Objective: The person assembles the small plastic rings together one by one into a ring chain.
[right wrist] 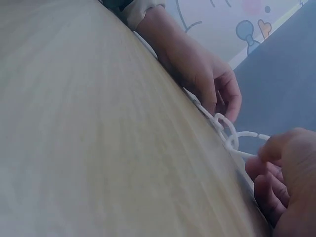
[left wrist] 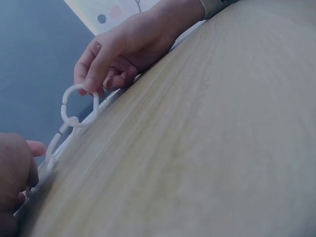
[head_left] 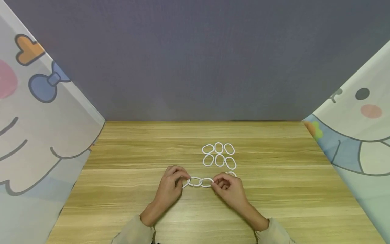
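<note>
A short chain of white plastic links lies between the two hands near the middle of the table. My right hand (head_left: 233, 191) pinches the end link (left wrist: 97, 104) between thumb and forefinger, and that link stands tilted up in the left wrist view. It hooks through the middle link (head_left: 195, 177), which has a small gap in its side. At the other end my left hand (head_left: 169, 186) holds the chain by its fingertips, where the left link (head_left: 185, 185) joins the middle one. The left hand partly covers that left link.
Beyond the right hand, several loose white links (head_left: 218, 143) lie in two rows on the wooden table (head_left: 137, 145). Another loose link (head_left: 233, 173) peeks out from behind the right hand. A grey panel (head_left: 195, 67) rises at the back, with cartoon-printed panels on both sides.
</note>
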Available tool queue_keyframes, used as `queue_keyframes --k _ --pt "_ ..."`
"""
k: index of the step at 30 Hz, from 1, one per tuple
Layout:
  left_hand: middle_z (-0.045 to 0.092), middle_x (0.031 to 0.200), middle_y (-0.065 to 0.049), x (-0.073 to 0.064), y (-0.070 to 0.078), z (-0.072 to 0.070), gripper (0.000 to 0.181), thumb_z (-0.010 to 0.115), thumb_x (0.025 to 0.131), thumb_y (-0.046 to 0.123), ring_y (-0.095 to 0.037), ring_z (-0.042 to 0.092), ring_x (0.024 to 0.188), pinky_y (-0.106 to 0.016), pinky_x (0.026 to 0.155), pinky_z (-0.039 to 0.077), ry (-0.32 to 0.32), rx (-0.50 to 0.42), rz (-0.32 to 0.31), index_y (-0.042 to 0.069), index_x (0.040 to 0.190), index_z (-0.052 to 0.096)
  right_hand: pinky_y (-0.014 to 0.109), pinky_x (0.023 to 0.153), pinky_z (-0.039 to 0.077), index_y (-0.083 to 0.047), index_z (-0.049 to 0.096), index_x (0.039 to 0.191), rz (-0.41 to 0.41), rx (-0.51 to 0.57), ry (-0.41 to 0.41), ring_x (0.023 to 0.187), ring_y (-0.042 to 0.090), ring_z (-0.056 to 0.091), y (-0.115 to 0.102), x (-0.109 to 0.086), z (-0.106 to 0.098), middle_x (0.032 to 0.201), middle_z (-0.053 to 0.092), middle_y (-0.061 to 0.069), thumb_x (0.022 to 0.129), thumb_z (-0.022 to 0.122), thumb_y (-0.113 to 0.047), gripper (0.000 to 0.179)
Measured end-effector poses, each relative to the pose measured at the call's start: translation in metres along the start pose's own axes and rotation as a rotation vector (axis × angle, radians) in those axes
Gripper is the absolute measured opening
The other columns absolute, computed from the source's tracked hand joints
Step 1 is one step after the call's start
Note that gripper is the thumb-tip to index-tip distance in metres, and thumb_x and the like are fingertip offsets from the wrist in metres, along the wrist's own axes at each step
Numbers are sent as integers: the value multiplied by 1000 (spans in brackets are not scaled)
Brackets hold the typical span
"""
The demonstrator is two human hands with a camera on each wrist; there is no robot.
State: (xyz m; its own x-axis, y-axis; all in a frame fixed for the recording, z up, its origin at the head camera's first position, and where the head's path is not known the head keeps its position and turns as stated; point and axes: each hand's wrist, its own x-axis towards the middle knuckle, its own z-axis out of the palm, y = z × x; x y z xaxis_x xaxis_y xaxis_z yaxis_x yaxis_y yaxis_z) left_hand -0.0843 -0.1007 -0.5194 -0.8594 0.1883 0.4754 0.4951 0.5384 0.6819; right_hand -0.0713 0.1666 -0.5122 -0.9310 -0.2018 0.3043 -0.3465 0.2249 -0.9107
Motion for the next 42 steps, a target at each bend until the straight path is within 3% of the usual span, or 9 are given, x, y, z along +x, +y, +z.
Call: queue_keyframes --k 3,7,11,15,18,23,29,42 --pt "74 108 4 0 0 1 45 68 80 -23 -18 64 105 -29 80 54 11 -5 29 16 96 83 19 52 54 1 78 104 15 -8 -16 63 3 64 0 1 0 83 74 6 92 82 11 16" --pt "77 111 5 0 1 1 40 74 85 -17 -18 67 106 -30 82 56 17 -39 118 15 107 81 21 50 53 1 79 112 15 8 -42 60 7 65 1 1 0 84 73 8 94 80 11 20" --pt "78 115 0 -3 7 1 38 76 92 -13 -19 69 103 -27 81 60 -52 -120 187 12 121 76 22 48 52 0 79 110 14 2 -50 57 8 64 1 1 0 81 73 7 95 80 10 18" --pt "76 118 -6 -6 13 3 38 73 100 -10 -18 71 99 -24 79 63 -163 -186 154 7 133 69 21 46 51 -1 78 106 13 -4 -50 56 6 62 0 1 1 77 72 6 95 81 9 15" --pt "75 116 -4 -6 15 4 34 72 104 -4 -13 70 97 -25 79 63 -204 -186 103 5 136 67 21 46 51 -3 78 103 23 -10 -56 56 4 61 -1 1 1 76 73 5 94 82 7 14" --pt "75 108 3 -6 15 5 22 77 104 8 -6 64 93 -26 77 61 -211 -131 57 11 125 73 22 48 53 -6 79 100 62 -27 -88 57 4 64 -1 0 0 77 76 2 94 85 3 13" --pt "75 107 8 -7 13 6 18 83 101 15 -7 65 98 -26 81 61 -220 -100 60 15 118 77 21 48 52 -5 79 99 102 -11 -109 56 4 63 -2 0 1 77 76 3 94 85 2 11" --pt "78 104 9 -4 12 7 6 83 101 15 -6 66 99 -27 83 60 -199 -101 54 18 106 81 21 48 51 -6 81 103 19 -43 -96 59 1 61 -2 0 -1 80 78 2 90 89 4 18"
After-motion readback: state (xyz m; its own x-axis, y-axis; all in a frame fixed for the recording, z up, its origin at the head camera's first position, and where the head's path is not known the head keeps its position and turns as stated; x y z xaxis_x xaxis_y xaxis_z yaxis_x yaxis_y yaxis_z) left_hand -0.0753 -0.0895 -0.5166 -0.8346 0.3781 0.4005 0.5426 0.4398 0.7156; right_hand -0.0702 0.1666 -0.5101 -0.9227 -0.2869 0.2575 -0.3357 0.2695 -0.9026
